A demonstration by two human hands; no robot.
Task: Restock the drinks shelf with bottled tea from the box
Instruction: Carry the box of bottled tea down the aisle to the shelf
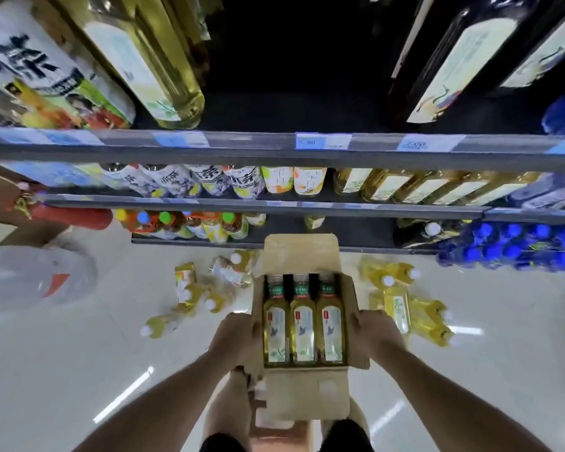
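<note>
In front of the drinks shelf (274, 151), open cardboard box (302, 256) with three tea bottles (303, 327) lying inside, left hand (238, 340) and right hand (377, 336) clamped on its sides, loose bottles (405, 301) on the floor (79, 353)

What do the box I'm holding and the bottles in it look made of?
The box: plain brown cardboard, matte, with folded flaps. The three bottles: clear and glossy, yellow liquid showing through, paper-like labels; plastic or glass, I cannot tell which.
</note>
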